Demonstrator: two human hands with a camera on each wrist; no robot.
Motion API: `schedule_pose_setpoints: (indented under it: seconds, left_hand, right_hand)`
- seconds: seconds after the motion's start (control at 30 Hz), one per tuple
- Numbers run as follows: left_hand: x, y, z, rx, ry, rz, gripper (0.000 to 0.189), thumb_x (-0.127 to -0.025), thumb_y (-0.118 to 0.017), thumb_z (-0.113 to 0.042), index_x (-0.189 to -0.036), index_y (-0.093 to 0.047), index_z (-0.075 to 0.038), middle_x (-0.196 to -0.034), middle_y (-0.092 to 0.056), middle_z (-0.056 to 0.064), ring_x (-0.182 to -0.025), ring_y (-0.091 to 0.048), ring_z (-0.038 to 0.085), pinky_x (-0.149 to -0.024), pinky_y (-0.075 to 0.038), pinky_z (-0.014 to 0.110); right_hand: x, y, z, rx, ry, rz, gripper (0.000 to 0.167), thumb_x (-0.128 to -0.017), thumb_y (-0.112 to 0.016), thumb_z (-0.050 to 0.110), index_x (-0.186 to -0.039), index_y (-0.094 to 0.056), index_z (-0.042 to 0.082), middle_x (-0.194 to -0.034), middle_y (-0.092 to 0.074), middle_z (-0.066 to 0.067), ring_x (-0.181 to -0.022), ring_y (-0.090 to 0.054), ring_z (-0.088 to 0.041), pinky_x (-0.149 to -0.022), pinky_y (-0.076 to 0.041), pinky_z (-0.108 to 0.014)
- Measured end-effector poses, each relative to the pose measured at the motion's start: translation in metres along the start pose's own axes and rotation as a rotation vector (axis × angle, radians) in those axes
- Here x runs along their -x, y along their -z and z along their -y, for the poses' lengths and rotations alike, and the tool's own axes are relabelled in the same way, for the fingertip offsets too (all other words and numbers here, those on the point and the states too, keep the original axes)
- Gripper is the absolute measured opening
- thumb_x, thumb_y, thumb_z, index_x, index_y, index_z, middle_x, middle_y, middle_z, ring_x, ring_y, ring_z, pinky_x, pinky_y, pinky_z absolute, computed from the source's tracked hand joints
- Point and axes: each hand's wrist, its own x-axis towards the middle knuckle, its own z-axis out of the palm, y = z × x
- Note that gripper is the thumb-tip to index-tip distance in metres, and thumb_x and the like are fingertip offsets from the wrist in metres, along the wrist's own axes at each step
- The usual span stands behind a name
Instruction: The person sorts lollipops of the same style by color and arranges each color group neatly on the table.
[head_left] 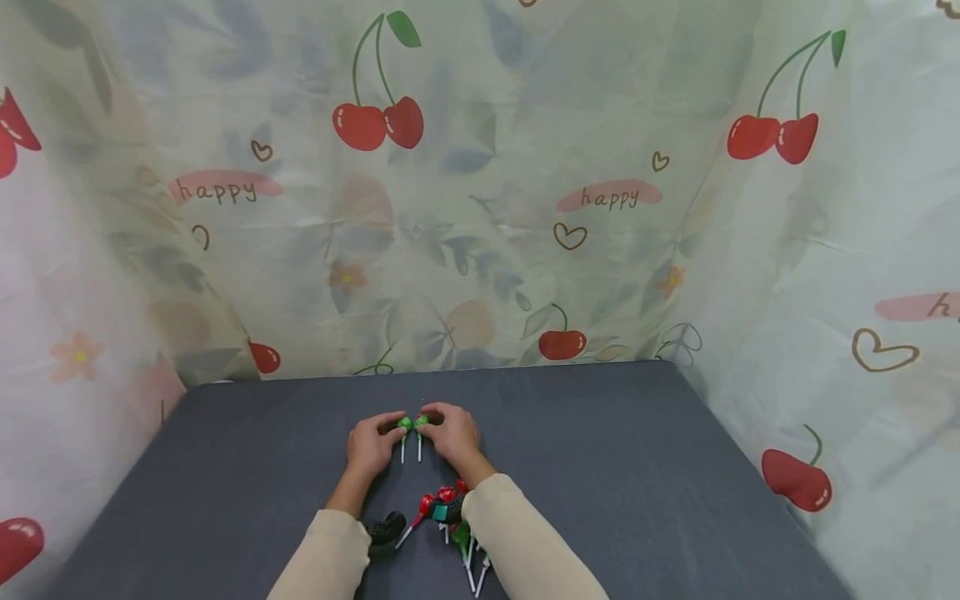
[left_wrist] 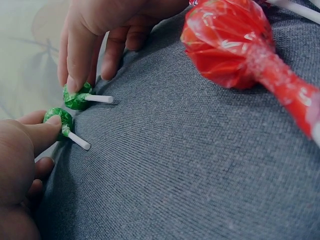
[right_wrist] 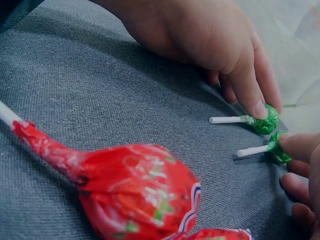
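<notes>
- Left hand (head_left: 369,446): thumb and fingers pinch the head of the left green-wrapped lollipop (head_left: 405,423).
- Right hand (head_left: 454,432): likewise pinches the right green-wrapped lollipop (head_left: 422,420), at three o'clock from the first.
- Position: both lie on the table (head_left: 600,458), heads just beside each other; contact cannot be confirmed. White sticks (head_left: 402,452) point towards six o'clock, roughly parallel.
- Step in hand, as judged: lining up the pair.
- Recommended: pinch lightly, set heads level, adjust sticks to match before letting go.
- Risk: round heads may roll on release; freeing one hand at a time, fingers lifting upwards, should limit this.
- Caution: red-wrapped lollipops (head_left: 426,503) and another green-wrapped lollipop (head_left: 461,540) lie between five and six o'clock, beside the right sleeve (head_left: 525,533); that forearm is best kept high to avoid dragging them.
</notes>
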Motion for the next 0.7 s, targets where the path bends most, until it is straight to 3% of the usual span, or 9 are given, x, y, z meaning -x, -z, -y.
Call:
schedule_pose_setpoints:
  seconds: [0.33,0.7]
  left_hand:
    - [0.001,0.0,0.0,-0.009,0.004,-0.002,0.028,-0.087,-0.074,-0.016,-0.115,-0.074,-0.014,-0.113,-0.069,0.012,-0.096,-0.063,0.03,-0.084,-0.045,0.048]
    - [0.001,0.001,-0.001,-0.003,0.006,-0.002,0.028,-0.088,-0.074,-0.017,-0.115,-0.074,-0.014,-0.114,-0.069,0.012,-0.098,-0.063,0.03,-0.085,-0.045,0.048]
  right_hand:
    - [-0.001,-0.001,-0.004,-0.026,0.019,0.005,0.026,-0.083,-0.078,0.032,-0.108,-0.074,0.026,-0.095,-0.071,0.012,-0.091,-0.064,-0.013,-0.082,-0.047,-0.037]
    - [0.0,0.015,-0.01,-0.158,0.131,0.041,0.024,-0.084,-0.077,0.017,-0.106,-0.072,0.009,-0.091,-0.069,-0.003,-0.088,-0.064,-0.021,-0.072,-0.05,-0.033]
